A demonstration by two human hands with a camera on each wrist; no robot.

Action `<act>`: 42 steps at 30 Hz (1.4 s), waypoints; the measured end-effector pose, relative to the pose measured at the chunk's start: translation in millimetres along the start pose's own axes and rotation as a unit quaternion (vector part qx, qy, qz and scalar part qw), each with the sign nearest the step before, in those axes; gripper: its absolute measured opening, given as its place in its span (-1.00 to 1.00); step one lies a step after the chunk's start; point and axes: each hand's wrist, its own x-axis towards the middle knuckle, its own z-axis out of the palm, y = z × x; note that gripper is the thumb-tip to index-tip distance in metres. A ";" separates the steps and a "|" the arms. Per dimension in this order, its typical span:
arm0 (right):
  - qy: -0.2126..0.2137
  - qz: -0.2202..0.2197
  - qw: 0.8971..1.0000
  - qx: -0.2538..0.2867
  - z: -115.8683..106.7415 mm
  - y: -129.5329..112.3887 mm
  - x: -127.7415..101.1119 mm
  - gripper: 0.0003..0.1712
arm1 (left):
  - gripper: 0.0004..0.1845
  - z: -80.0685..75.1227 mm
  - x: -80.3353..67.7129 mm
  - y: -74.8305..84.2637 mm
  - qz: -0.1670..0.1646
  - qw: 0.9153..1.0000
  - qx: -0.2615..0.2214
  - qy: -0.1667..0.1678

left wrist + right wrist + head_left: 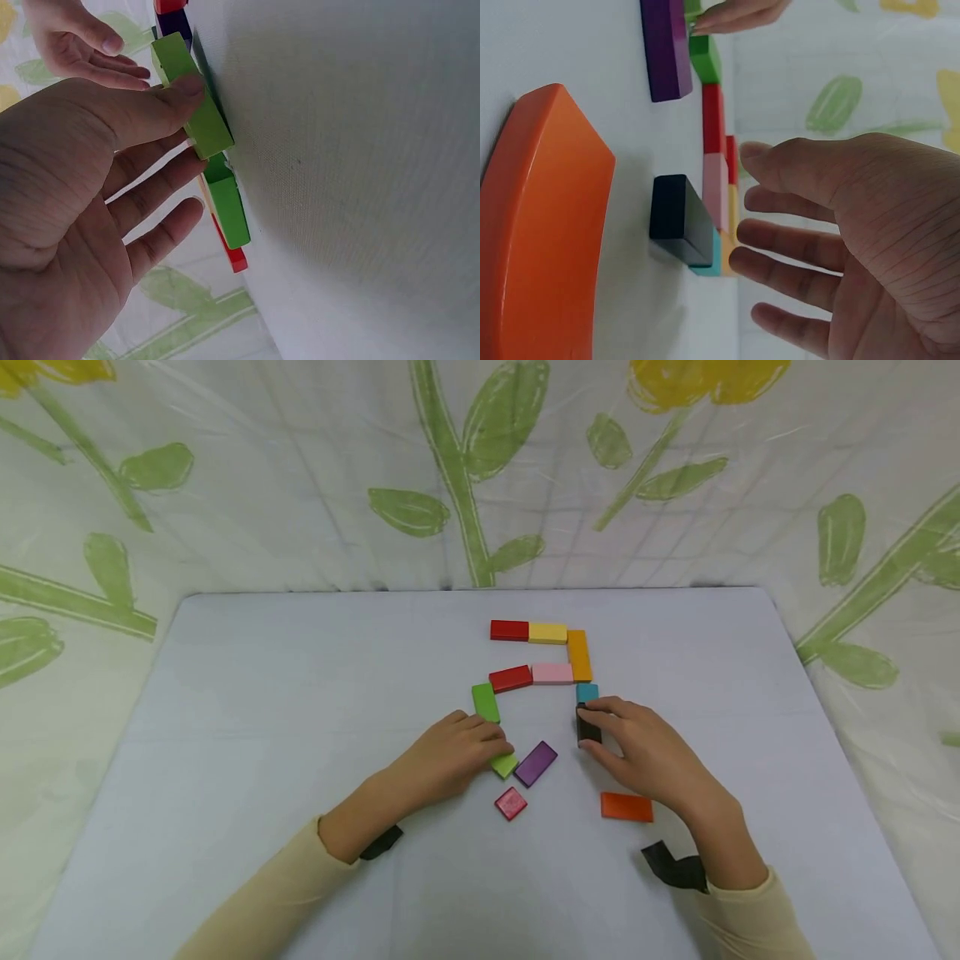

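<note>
Coloured wooden blocks lie on a pale table [262, 735]. My left hand [487, 747] rests on a light green block [504, 766]. In the left wrist view its thumb presses the light green block's [187, 90] edge while the other fingers [150, 225] stay straight. My right hand [611, 735] is at a black block [588, 731] just below a teal block [587, 692]. Seen from the right wrist, the right hand [817, 247] is spread beside the black block [679, 217], with a small gap between them.
A chain of blocks runs red [510, 630], yellow [547, 633], orange [579, 655], pink [552, 673], red [511, 678], green [485, 702]. Loose blocks: purple [536, 763], small red [511, 803], orange-red [626, 807]. A leaf-patterned sheet [300, 485] backs the table.
</note>
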 end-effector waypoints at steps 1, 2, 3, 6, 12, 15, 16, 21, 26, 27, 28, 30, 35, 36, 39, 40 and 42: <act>0.001 0.000 1.000 0.000 -0.1 0.1 0.0 -0.45 | -0.69 0.2 0.8 -0.2 0.002 1.000 0.002 -0.002; 0.001 0.000 1.000 0.002 -0.2 0.4 0.0 -0.45 | -0.68 0.3 1.4 -0.5 0.004 1.000 0.005 -0.003; 0.002 0.000 1.000 0.003 -0.2 0.7 -0.1 -0.45 | -0.68 0.6 2.1 -0.9 0.005 1.000 0.007 -0.005; 0.000 0.001 1.000 0.005 -0.5 1.7 -0.2 -0.45 | -0.67 1.7 3.6 -1.8 0.011 1.000 0.013 -0.007; -0.008 0.007 1.000 0.001 -1.6 3.3 -1.5 -0.45 | -0.64 3.0 6.3 -2.2 0.011 1.000 0.009 -0.017; -0.010 0.007 1.000 0.000 -1.3 3.4 -1.8 -0.45 | -0.63 3.3 7.6 -1.4 0.011 1.000 0.003 -0.025; -0.009 0.006 1.000 0.001 -1.1 3.5 -1.7 -0.45 | -0.62 3.1 7.9 -0.9 0.012 1.000 0.002 -0.028; -0.008 0.006 1.000 0.007 -0.1 3.2 -1.5 -0.46 | -0.61 2.6 9.7 1.1 0.013 1.000 -0.001 -0.029; -0.011 0.008 1.000 0.009 0.2 1.9 -0.8 -0.46 | -0.62 3.9 10.6 1.8 0.013 1.000 0.000 -0.015; -0.012 0.008 1.000 0.010 0.3 1.5 -0.6 -0.46 | -0.62 4.3 10.5 1.9 0.012 1.000 -0.001 -0.012; -0.013 0.007 1.000 0.011 0.5 1.0 -0.5 -0.45 | -0.62 4.7 10.3 2.0 0.012 1.000 -0.001 -0.010; -0.015 0.005 1.000 0.011 0.9 0.0 -0.1 -0.45 | -0.62 5.6 9.6 2.5 0.010 1.000 -0.003 -0.007; -0.017 0.001 1.000 0.014 0.9 -2.4 -0.2 -0.45 | -0.57 3.8 5.9 5.9 -0.007 1.000 -0.014 -0.016; -0.019 0.001 1.000 0.015 0.8 -3.1 -0.2 -0.45 | -0.57 3.5 4.2 6.8 -0.010 1.000 -0.019 -0.017; -0.021 -0.004 1.000 0.017 2.2 -6.0 0.0 -0.45 | -0.59 1.4 -2.0 9.7 -0.017 0.999 -0.039 -0.014; -0.020 -0.010 1.000 0.016 3.2 -7.3 0.2 -0.45 | -0.60 0.4 -4.5 10.8 -0.018 0.999 -0.047 -0.012; -0.017 -0.025 0.999 0.015 5.9 -10.2 1.1 -0.45 | -0.62 -0.8 -9.2 13.0 -0.020 0.998 -0.064 -0.012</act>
